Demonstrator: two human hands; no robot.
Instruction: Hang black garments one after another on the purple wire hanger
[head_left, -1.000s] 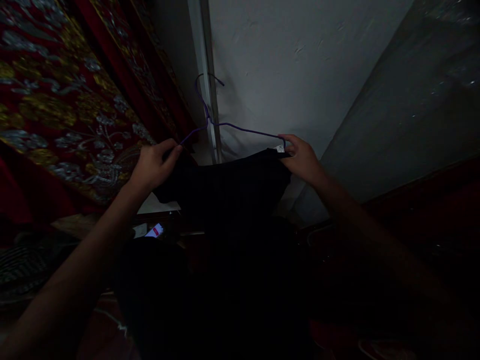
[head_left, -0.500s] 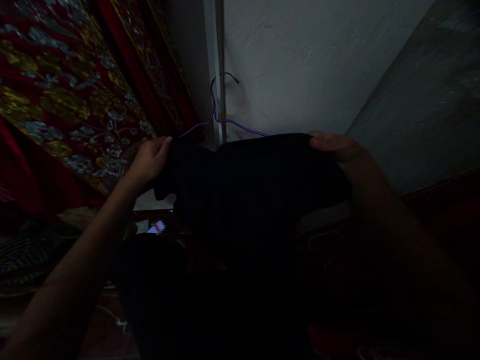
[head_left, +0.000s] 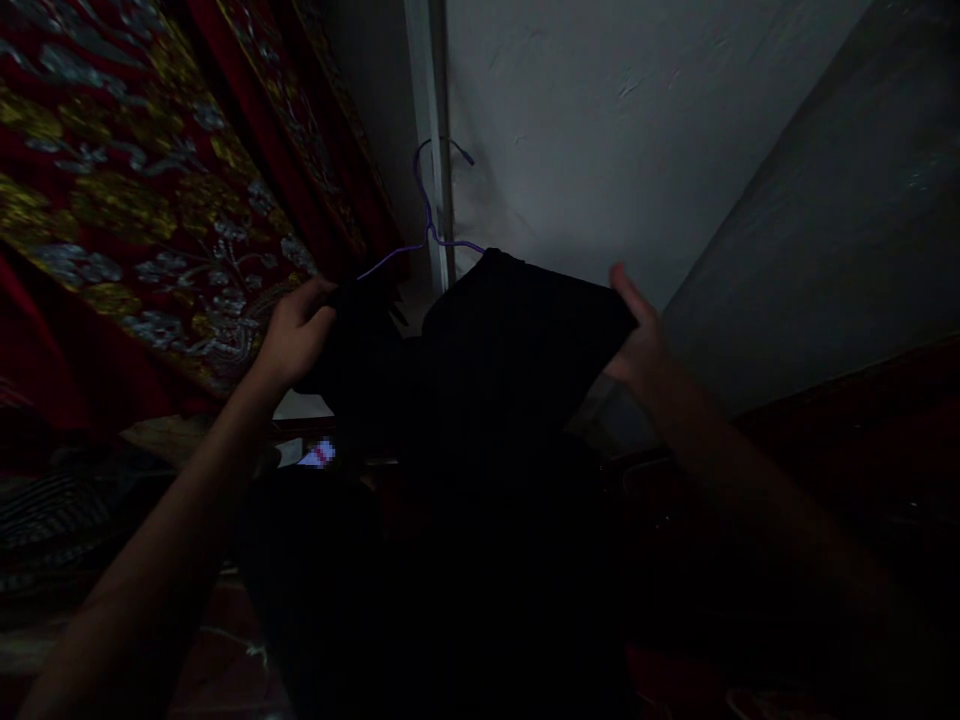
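A black short-sleeved shirt [head_left: 517, 340] hangs on a purple wire hanger [head_left: 429, 205], its neckline dipping below the hanger's neck. The hanger's hook passes over a pale vertical edge. My left hand [head_left: 292, 335] is closed on the shirt at its left shoulder, close to the hanger's left arm. At the right sleeve my right hand [head_left: 637, 335] touches the cloth with its thumb raised and apart from the fingers, which are partly behind the sleeve. The shirt's lower part merges into darkness.
Red cloth [head_left: 172, 190] with gold and silver floral decoration hangs at the left. A pale wall [head_left: 585, 130] stands behind the hanger. Striped fabric [head_left: 56, 510] lies at lower left, and a small blurred light-coloured item [head_left: 319, 453] shows below my left hand.
My right hand has moved left and its thumb has lifted off the cloth. The shirt's right shoulder now rests over the hanger, and the neckline has opened wider.
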